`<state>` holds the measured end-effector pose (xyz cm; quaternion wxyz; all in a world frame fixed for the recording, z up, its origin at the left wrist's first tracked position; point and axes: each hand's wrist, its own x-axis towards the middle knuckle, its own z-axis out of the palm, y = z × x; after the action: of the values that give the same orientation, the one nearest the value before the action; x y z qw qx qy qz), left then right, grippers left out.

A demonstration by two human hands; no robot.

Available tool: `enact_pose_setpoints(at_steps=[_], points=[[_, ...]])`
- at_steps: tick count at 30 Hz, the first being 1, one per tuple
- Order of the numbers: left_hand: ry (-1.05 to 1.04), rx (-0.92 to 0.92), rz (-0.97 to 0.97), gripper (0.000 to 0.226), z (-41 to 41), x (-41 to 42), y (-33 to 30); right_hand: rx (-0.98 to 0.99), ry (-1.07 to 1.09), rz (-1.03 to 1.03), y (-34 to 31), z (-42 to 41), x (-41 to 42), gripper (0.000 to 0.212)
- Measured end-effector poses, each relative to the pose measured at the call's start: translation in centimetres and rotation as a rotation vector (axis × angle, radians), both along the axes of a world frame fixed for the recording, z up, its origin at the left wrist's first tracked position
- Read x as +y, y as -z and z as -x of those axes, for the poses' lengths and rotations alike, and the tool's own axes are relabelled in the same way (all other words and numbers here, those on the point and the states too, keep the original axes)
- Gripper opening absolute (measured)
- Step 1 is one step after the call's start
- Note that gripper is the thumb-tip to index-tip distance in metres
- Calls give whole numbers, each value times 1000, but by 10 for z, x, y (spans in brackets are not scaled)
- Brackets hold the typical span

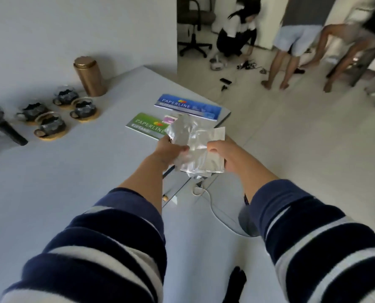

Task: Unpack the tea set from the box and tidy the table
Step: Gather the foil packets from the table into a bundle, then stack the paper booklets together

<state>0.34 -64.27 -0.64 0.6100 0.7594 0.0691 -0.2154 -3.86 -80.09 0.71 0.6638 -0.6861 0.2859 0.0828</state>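
Gripping clear plastic wrappers (195,145), your left hand (171,149) and right hand (223,156) both clamp them just past the counter (73,171) edge; two PAPERLINE packs, blue (187,106) and green (146,125), lie beneath.

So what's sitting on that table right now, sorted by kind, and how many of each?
Dark cups on round wooden saucers: 4
Gold canister: 1
Paperline pads: 2, one blue, one green
Teapot with black handle, partly cut off at the left edge: 1
Total: 8
The clear plastic wrapping is held in the left hand and right hand, not on the table.
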Motion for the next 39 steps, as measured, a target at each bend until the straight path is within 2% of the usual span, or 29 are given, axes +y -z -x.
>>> enact_pose_setpoints(at_steps=[4, 8, 12, 16, 19, 21, 22, 24, 30, 39], points=[[110, 6, -19, 46, -2, -122, 30, 12, 173, 87, 20, 24, -114, 64], [191, 80, -65, 66, 4, -231, 68, 73, 202, 249, 46, 47, -209, 57], [277, 105, -176, 66, 8, -316, 120, 164, 263, 295, 94, 54, -285, 61], [332, 164, -260, 68, 5, -368, 178, 254, 270, 329, 164, 50, -337, 74], [399, 227, -271, 89, 1, -391, 220, 331, 236, 274, 215, 49, -361, 96], [508, 253, -400, 115, -1, -397, 242, 420, 146, 281, 241, 50, -372, 103], [564, 243, -486, 120, -2, -398, 251, 463, 109, 305, 252, 51, -376, 102], [651, 177, -604, 117, -5, -399, 261, 527, 51, 362, 264, 51, -381, 96], [769, 26, -671, 98, -18, -405, 242, 561, -108, 500, 254, 29, -382, 76], [577, -132, -693, 83, -68, -361, 139, 343, -247, 700, 152, -49, -351, 61]])
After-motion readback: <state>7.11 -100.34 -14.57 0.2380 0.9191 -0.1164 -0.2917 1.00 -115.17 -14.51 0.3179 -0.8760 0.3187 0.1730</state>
